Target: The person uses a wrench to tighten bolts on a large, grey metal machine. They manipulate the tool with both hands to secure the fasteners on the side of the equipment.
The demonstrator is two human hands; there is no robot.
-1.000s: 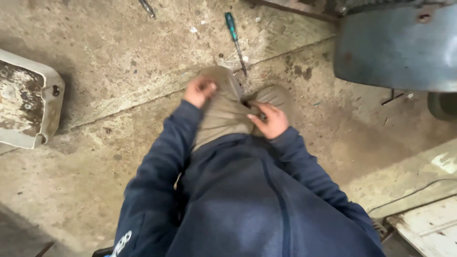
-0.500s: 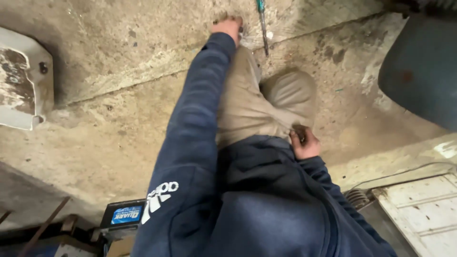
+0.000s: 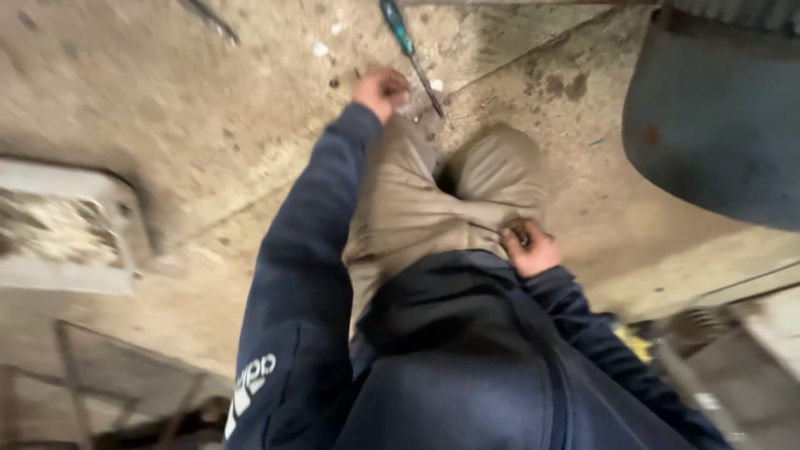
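My left hand (image 3: 382, 90) reaches out to the concrete floor (image 3: 250, 125), its fingers curled into a fist just left of a teal-handled screwdriver (image 3: 410, 52) that lies there. Nothing shows in that hand, and the picture is blurred. My right hand (image 3: 530, 248) rests at the hip of my khaki trousers (image 3: 417, 208), fingers bent against a small dark spot by the pocket. What those fingers hold, if anything, is hidden. Both arms are in dark blue sleeves.
A large blue-grey metal body (image 3: 717, 125) fills the upper right. A dirty white metal tray (image 3: 58, 225) lies at the left. A thin dark tool (image 3: 208, 21) lies at the top left. A metal frame (image 3: 100, 375) sits at the bottom left.
The view has swung and blurred. My left hand stays stretched out by the screwdriver tip, now a little lower in the picture. My right hand remains at the trouser pocket.
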